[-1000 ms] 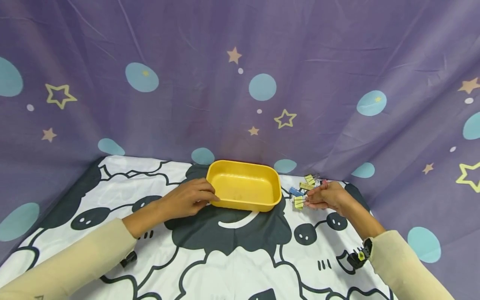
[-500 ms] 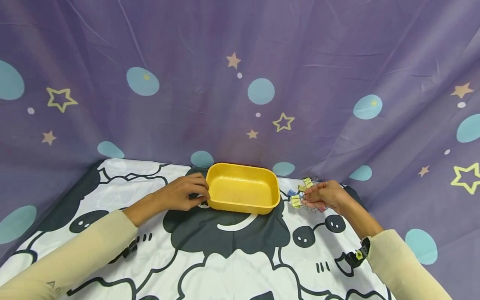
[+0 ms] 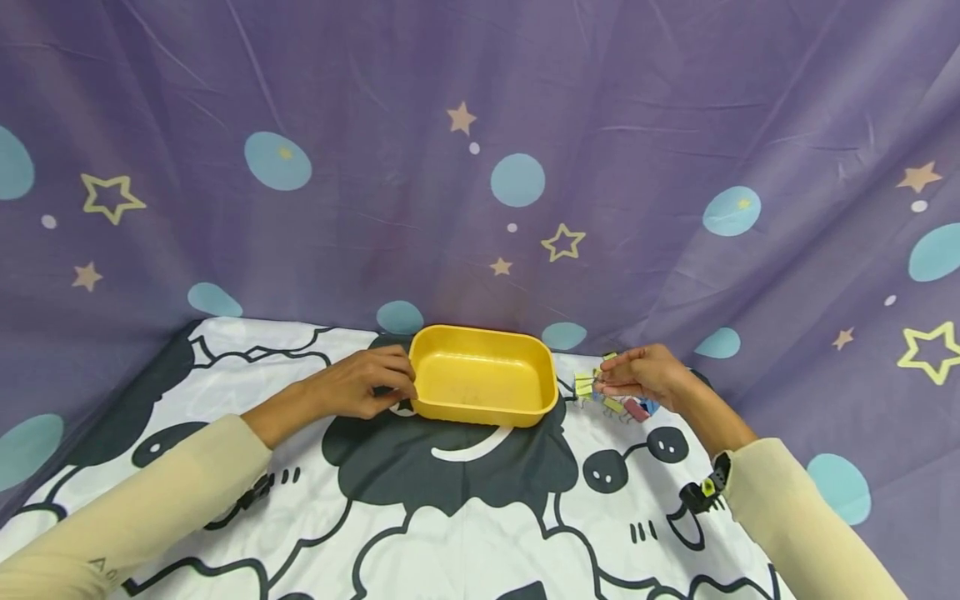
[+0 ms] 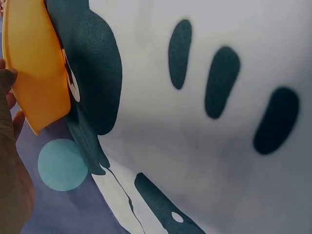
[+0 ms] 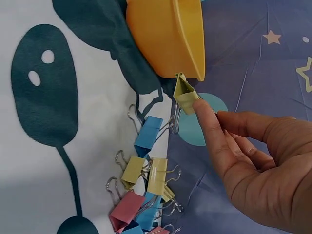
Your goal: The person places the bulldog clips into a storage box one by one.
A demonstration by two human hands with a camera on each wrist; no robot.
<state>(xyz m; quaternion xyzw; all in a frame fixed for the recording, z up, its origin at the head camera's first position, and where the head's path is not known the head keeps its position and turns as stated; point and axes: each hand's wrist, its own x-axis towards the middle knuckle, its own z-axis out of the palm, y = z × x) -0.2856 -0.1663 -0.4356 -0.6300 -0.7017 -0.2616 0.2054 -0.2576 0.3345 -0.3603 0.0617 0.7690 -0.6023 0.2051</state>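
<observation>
A yellow plastic tray (image 3: 480, 415) stands near the back of the cloth, with nothing in it. At its left end my left hand (image 3: 367, 383) holds the rim; the left wrist view has the thumb (image 4: 7, 79) against the tray's wall. My right hand (image 5: 263, 165) pinches a yellow binder clip (image 5: 185, 98) by its wire handle, above the loose clips and right of the tray. Under that hand lie more binder clips: a blue one (image 5: 148, 135), a pink-red one (image 5: 126, 209) and yellow ones (image 5: 157, 176). In the head view the hand partly covers the pile.
A white cloth with black cartoon faces (image 3: 465, 550) covers the table. Behind it hangs a purple curtain (image 3: 360, 225) printed with stars and blue ovals, close to the tray's back and the clips. Both forearms in light sleeves reach in from the lower corners.
My right hand has risen out of the pile with a yellow binder clip, leaving the red and blue clips uncovered. My left hand shifted slightly left on the tray's end; the tray stays put.
</observation>
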